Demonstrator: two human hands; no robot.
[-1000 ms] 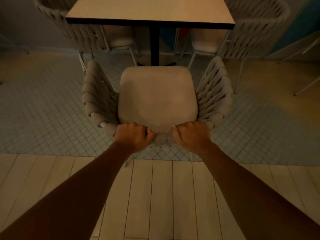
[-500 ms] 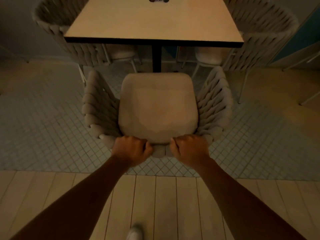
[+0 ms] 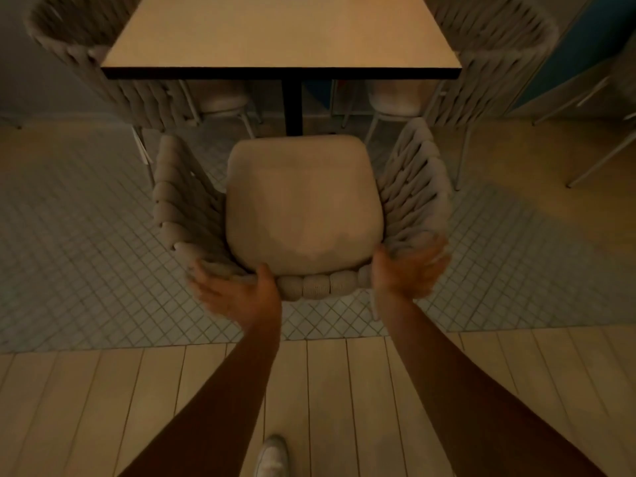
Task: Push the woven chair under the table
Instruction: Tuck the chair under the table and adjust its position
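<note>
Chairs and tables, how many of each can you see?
Woven chairs: 3 (near one, far left, far right)
Tables: 1
Total: 4

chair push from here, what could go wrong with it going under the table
1. Both hands look open and blurred on the back rim, the left hand and right hand spread wide; a loose grip could let the chair twist.
2. The table has a central post straight ahead of the seat; the seat front may bump it.
3. The raised woven arms might catch the table edge if too tall.
</note>
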